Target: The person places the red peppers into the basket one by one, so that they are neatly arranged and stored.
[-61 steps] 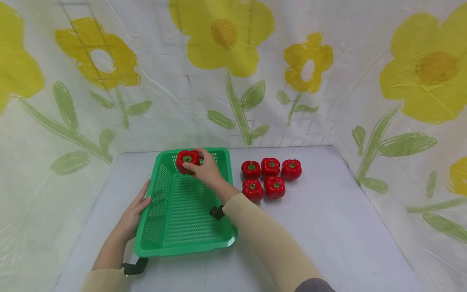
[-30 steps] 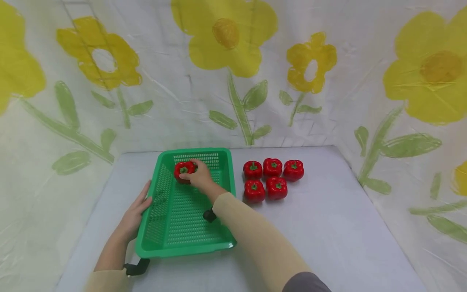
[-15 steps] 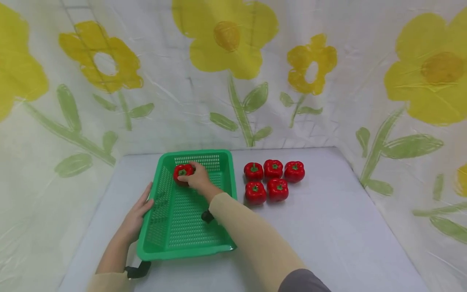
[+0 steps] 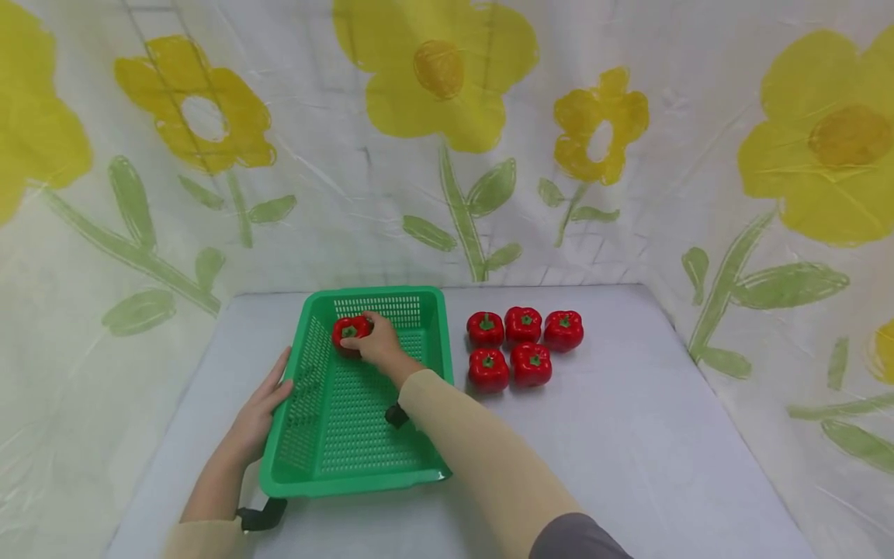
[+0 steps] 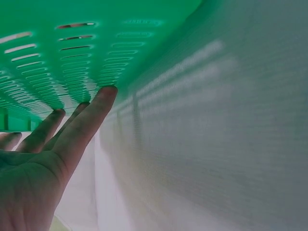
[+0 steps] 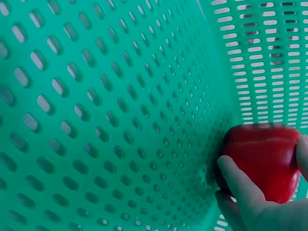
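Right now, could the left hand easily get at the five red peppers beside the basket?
Probably not easily: the left hand touches the left side of the green basket, the five peppers sit beyond its right side, and the right arm crosses between.

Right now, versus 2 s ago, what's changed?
The right hand has lowered its pepper from above the far end of the basket down inside, near the far-left corner. Nothing newly gripped or let go; it still holds that pepper. Unchanged: left hand against the basket's left side, five other peppers on the table.
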A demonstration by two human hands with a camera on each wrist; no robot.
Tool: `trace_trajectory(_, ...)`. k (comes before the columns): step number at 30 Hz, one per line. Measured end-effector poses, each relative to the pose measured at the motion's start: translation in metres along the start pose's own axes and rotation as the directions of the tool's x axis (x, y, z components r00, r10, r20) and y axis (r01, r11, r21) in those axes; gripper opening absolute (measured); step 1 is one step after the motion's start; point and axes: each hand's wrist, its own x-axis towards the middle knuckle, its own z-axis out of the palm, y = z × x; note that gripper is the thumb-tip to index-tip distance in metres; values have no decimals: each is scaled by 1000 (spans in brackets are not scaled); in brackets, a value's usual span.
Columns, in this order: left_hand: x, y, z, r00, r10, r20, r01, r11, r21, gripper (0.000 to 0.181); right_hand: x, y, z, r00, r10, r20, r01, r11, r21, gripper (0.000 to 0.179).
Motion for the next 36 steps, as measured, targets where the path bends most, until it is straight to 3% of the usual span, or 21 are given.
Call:
trace_trajectory(12, 0, 2, 1, 1000, -15, 3, 15, 1000, -9, 62, -4, -5, -2, 999, 18, 27, -18, 1000, 13, 76)
trace_trajectory(23, -2, 2, 1, 999, -36, -12, 36, 999, -8, 60, -7, -17, -15, 1000, -11, 7, 12, 995, -104, 74)
trace_trajectory(28, -4, 1, 2, 999, -35, -24, 35, 999, 19, 60, -11, -27, -24, 999, -38, 9, 39, 995, -94, 73)
trace_trajectory(36, -2, 3, 2, 999, -22, -26, 24, 998, 62, 62, -18, -49, -39, 997, -75, 9, 75, 997, 15, 66)
